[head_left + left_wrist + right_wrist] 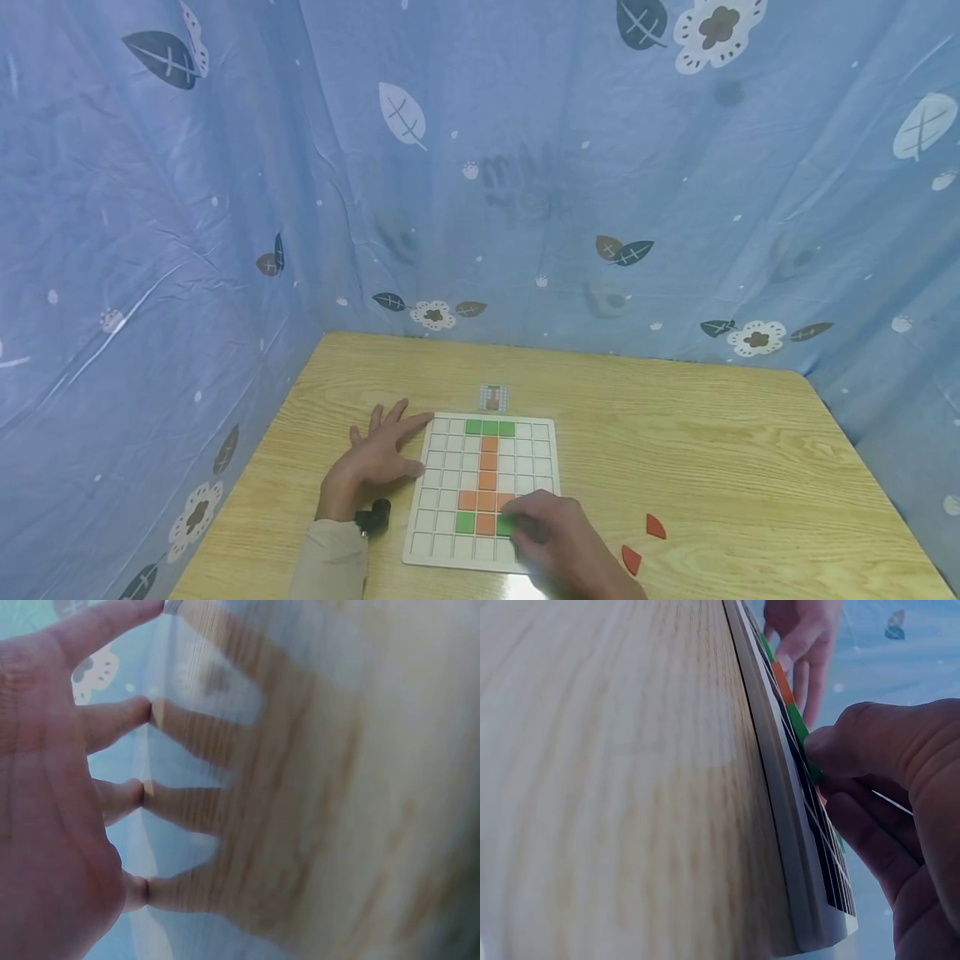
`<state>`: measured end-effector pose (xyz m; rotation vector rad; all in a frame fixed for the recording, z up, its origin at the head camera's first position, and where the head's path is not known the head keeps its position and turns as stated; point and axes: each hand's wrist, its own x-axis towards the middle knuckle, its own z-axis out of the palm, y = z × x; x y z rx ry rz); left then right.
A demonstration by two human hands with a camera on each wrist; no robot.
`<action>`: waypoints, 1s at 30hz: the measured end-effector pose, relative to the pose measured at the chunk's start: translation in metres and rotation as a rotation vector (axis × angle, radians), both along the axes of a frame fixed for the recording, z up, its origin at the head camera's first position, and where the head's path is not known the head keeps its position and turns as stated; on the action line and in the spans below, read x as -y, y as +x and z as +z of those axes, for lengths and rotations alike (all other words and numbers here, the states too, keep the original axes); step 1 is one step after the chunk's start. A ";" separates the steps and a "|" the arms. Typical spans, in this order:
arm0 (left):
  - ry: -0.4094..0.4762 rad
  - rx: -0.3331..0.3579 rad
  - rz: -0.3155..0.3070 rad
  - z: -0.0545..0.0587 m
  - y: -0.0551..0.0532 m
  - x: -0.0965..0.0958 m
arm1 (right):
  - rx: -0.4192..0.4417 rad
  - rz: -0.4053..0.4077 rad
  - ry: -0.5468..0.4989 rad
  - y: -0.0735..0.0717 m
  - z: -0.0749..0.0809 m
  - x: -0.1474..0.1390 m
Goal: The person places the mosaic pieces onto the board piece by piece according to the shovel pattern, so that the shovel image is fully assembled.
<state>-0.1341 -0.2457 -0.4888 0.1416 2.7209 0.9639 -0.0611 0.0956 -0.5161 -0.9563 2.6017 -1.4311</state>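
Note:
A white gridded board (441, 547) lies flat on the table, holding green and orange square tiles. Three green tiles (490, 428) form a row near its far edge. Below them, orange tiles (488, 462) run down in a column that widens into a short crossbar. My left hand (378, 457) rests with spread fingers at the board's left edge, its thumb and index fingertips touching it. Over the board's lower right, my right hand (564, 533) pinches a green square tile (505, 526) at its cell; in the right wrist view the thumb covers part of this tile (798, 724).
Two red quarter-circle pieces (656, 527) lie on the table (720, 450) right of the board. A small card (493, 398) with a printed grid pattern sits beyond the far edge. Blue patterned curtains (525, 208) hang behind and at both sides.

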 end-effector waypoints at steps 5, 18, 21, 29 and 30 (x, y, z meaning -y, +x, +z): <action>0.003 0.004 0.007 0.000 0.001 0.000 | -0.003 -0.002 0.020 -0.001 0.000 0.001; -0.007 0.005 -0.003 0.000 0.001 0.001 | -0.061 -0.050 -0.081 -0.004 0.002 -0.007; -0.005 0.005 -0.007 0.000 0.000 0.001 | -0.120 -0.070 -0.075 -0.009 0.005 -0.013; -0.017 -0.004 -0.006 0.000 -0.001 0.000 | -0.027 -0.159 -0.050 -0.013 0.014 -0.034; -0.019 -0.004 -0.005 0.000 -0.001 0.000 | 0.009 -0.172 -0.055 -0.013 0.015 -0.036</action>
